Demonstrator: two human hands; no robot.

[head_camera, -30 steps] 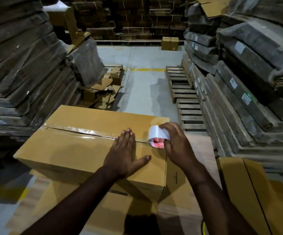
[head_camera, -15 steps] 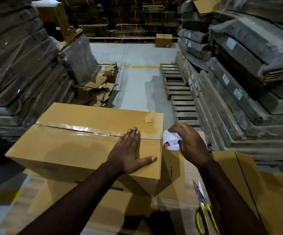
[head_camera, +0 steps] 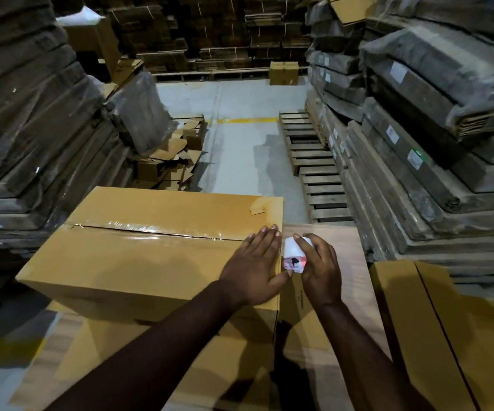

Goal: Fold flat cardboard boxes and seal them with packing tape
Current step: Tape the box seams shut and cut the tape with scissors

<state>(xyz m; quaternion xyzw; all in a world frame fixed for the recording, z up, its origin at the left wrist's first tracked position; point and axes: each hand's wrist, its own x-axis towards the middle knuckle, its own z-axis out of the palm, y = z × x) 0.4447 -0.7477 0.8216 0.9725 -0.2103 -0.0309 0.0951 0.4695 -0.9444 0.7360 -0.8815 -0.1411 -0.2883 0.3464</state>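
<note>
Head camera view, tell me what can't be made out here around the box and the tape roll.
- Tape roll: mostly covered by the right hand, so how much tape remains is hidden.
- Seam end on the box: under the left hand, so whether the tape reaches the edge is unclear.
- Print on the box's right side: too small and dark to read.
- White labels on the wrapped stacks: too small to read.

The folded box point(head_camera: 139, 262) is plain tan-yellow cardboard, with a glossy clear strip of tape point(head_camera: 151, 232) shining along its top seam. The tape roll point(head_camera: 294, 255) is white outside, with a pink-red core face bearing a black mark. The flat cardboard sheets point(head_camera: 435, 327) at the right are the same tan crossed by a dark line, the floor point(head_camera: 240, 137) is pale grey with a yellow stripe point(head_camera: 247, 120), and the wrapped stacks point(head_camera: 417, 93) are dull grey-brown with small white labels.
</note>
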